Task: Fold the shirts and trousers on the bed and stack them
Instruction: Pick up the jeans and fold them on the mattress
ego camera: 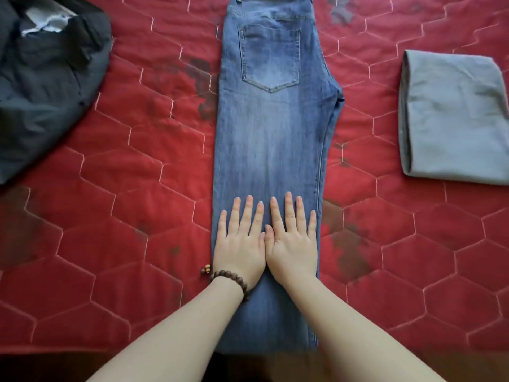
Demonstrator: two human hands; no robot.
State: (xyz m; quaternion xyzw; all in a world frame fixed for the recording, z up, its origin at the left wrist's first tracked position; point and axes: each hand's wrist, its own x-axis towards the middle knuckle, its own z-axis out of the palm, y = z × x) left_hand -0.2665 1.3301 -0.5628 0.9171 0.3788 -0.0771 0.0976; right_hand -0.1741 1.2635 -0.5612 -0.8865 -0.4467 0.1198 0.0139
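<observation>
1. Head view, far left: a crumpled dark charcoal fabric garment [41,86] lies unfolded in a heap on the red quilted bed cover with hexagon stitching [132,188], well apart from everything else.
2. Centre: the faded blue denim jeans [271,133], folded lengthwise leg over leg with a back pocket facing up, run straight away from the person down the middle of the bed.
3. The left hand [239,244], with a brown wooden bead bracelet [230,279] at its wrist, lies flat on the lower leg of the jeans, fingers straight and spread, gripping nothing.
4. The right hand [293,241] presses flat just beside it, thumbs touching, likewise holding nothing.
5. Far right: a folded grey cloth garment [451,119] lies by itself, probably the start of the stack.
6. Risk: if the next crosswise fold is lifted unevenly, the stiff denim layers could slide apart and the seams skew; the hems hanging at the near edge may drag.
</observation>
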